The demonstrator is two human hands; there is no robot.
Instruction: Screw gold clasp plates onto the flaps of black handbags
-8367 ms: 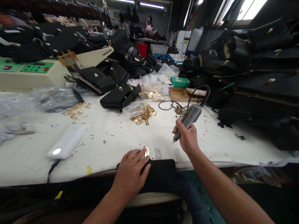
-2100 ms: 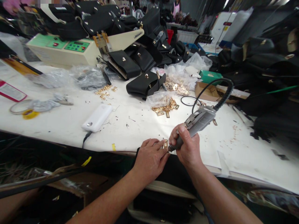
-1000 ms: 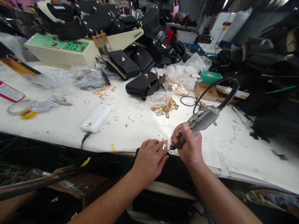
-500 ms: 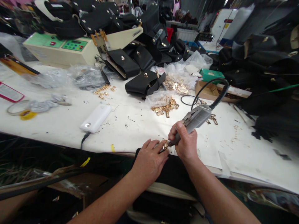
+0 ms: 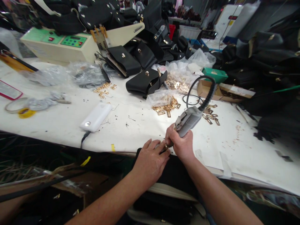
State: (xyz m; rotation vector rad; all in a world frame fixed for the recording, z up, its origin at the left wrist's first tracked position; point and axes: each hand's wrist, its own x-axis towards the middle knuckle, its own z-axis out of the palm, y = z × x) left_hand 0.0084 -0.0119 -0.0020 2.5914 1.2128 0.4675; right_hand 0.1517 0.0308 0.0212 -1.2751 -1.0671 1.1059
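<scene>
My right hand (image 5: 181, 142) is wrapped round a grey corded electric screwdriver (image 5: 189, 120), which tilts down to the left. Its tip meets a small gold metal fitting (image 5: 165, 147), though fingers partly hide the contact. My left hand (image 5: 150, 161) lies over a black bag (image 5: 177, 172) at the table's front edge. Thumb and forefinger sit on either side of the fitting and hold the bag there; the other fingers stretch forward. Much of the bag is under my hands and in shadow.
On the white table (image 5: 131, 134) are a white power bank (image 5: 96, 117) with a cable, gold fittings (image 5: 166, 106) in piles, and a black bag (image 5: 144, 82). Behind stand a cream machine (image 5: 58, 47), more black bags, plastic bags and a cardboard box (image 5: 208, 89).
My right hand has brought the screwdriver down and left, its tip now at the gold fitting and its body more upright. My left hand stays almost in place.
</scene>
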